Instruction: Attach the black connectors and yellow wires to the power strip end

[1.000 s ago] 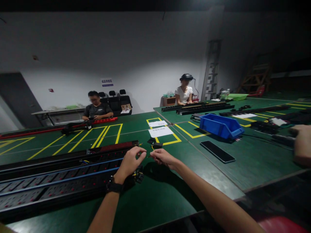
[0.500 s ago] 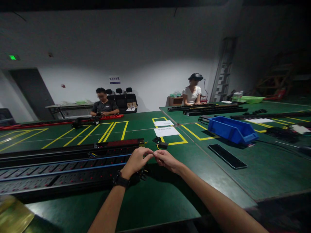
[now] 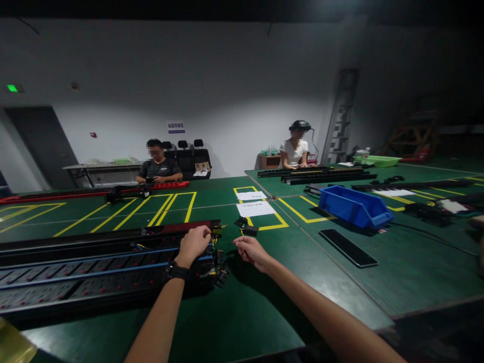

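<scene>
Long black power strips [image 3: 86, 272] with red switches and blue wires lie on the green table [image 3: 264, 302] at my left. My left hand [image 3: 193, 244], a dark watch on its wrist, rests on the right end of the strips, fingers curled near the loose yellow and black wires [image 3: 216, 242] there. Just to the right, my right hand [image 3: 250, 249] hovers over the table with thumb and fingers pinched together; whether a thin wire sits between them is too small to tell. A small black part [image 3: 245, 226] lies beyond it.
A blue bin [image 3: 353, 206] and a flat black panel [image 3: 348, 247] lie to the right. White papers [image 3: 255, 207] sit inside yellow floor-tape boxes. Two seated people [image 3: 157, 166] work at far tables with more strips. A yellowish object [image 3: 11, 345] shows at the bottom left.
My hands, which met in front of me a moment ago, have parted: the left moved left onto the strip's end, the right stayed pinched. The view shifted slightly.
</scene>
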